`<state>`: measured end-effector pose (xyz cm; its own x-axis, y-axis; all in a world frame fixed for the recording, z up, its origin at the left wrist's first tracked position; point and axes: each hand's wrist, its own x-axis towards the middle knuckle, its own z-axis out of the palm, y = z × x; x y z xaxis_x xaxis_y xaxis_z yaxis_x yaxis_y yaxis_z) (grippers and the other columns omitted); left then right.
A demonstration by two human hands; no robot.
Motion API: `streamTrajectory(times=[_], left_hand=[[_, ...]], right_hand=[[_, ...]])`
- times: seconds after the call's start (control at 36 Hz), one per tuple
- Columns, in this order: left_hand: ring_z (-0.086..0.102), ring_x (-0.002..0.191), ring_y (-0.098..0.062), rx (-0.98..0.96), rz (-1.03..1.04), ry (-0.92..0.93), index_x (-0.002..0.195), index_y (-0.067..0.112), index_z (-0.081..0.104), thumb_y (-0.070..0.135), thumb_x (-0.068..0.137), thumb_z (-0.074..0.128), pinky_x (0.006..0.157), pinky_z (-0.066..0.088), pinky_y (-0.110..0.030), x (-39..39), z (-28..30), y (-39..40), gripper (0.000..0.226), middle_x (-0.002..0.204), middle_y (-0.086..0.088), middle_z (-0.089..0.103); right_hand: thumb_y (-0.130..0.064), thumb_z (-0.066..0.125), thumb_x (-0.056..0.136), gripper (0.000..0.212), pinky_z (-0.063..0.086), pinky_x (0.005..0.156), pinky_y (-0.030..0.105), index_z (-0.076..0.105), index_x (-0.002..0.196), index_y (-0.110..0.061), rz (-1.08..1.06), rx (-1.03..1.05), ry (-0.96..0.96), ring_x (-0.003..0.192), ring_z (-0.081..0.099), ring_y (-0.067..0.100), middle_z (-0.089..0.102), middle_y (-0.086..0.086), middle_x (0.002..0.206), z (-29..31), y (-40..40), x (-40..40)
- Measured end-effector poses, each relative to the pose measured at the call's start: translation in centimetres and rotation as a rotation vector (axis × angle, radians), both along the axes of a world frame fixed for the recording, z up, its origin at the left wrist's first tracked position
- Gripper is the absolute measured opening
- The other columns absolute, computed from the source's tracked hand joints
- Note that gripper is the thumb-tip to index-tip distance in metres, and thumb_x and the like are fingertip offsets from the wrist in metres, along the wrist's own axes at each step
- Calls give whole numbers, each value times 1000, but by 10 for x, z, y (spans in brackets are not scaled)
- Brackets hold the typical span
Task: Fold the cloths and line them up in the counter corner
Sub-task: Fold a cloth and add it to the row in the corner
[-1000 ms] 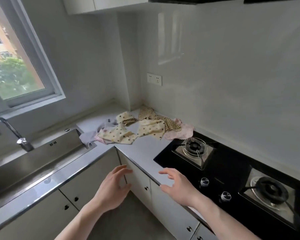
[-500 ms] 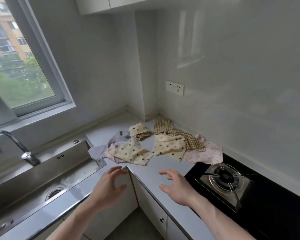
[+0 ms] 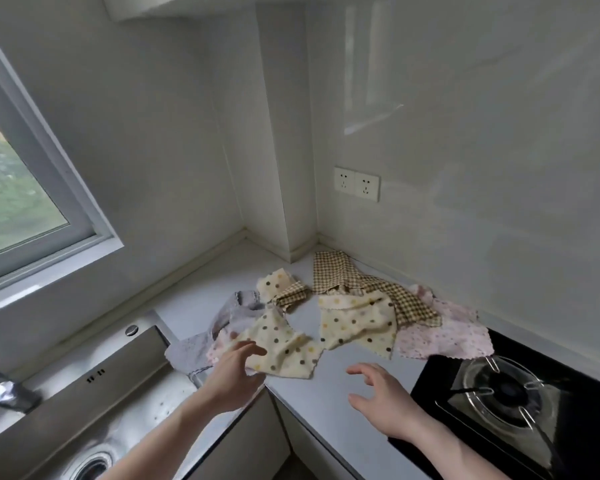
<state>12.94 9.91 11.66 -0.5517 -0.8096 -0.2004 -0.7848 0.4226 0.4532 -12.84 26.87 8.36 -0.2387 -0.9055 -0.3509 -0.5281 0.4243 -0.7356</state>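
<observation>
Several small cloths lie rumpled on the grey counter (image 3: pixel 326 393) near its corner. A cream dotted cloth (image 3: pixel 284 344) lies nearest, with a grey cloth (image 3: pixel 201 348) to its left. A second cream dotted cloth (image 3: pixel 357 320) lies in the middle, a brown checked cloth (image 3: pixel 347 275) behind it, a pink cloth (image 3: pixel 447 337) on the right. A small dotted-and-checked cloth (image 3: pixel 281 285) lies further back. My left hand (image 3: pixel 234 375) hovers open with its fingertips over the near dotted cloth's edge. My right hand (image 3: pixel 385 403) hovers open above bare counter.
A steel sink (image 3: pixel 94 420) with a tap (image 3: pixel 7 393) lies to the left. A black gas hob (image 3: pixel 520 396) with a burner sits to the right, its edge under the pink cloth. A wall socket (image 3: pixel 356 183) is above the corner, a window (image 3: pixel 11 188) at left.
The view has closed in on the counter corner. Both hands have moved forward; the left one now reaches the near dotted cloth.
</observation>
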Motion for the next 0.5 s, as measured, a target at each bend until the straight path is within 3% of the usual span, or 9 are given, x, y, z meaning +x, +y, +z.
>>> streamTrajectory(times=[0.25, 0.33, 0.44, 0.5], left_hand=[[49, 130, -16, 8, -113, -117, 135, 29, 56, 29, 89, 68, 105, 38, -24, -26, -65, -148, 48, 150, 5, 44], [45, 134, -20, -16, -85, -108, 144, 27, 46, 39, 90, 65, 107, 40, -33, -36, -100, -185, 58, 153, 3, 39], [44, 133, -24, -53, -17, -29, 149, 25, 37, 55, 93, 55, 109, 40, -40, -53, -150, -213, 66, 153, 0, 41], [44, 134, -23, -75, 3, 17, 149, 25, 37, 60, 93, 51, 111, 38, -40, -57, -177, -221, 68, 151, 0, 44]], right_hand=[[-30, 57, 100, 38, 32, 100, 14, 47, 136, -35, -154, 18, 68, 121, 41, -2, 37, -20, 135, -49, -89, 19], [-30, 57, 99, 36, 34, 99, 15, 49, 133, -35, -212, -17, 92, 118, 43, -4, 38, -21, 132, -71, -124, 19], [-28, 59, 97, 30, 39, 87, 12, 52, 125, -38, -286, -90, 128, 106, 47, -10, 41, -24, 128, -107, -170, 16], [-30, 60, 96, 31, 44, 91, 16, 53, 126, -36, -291, -110, 172, 106, 49, -5, 41, -24, 129, -132, -187, 17]])
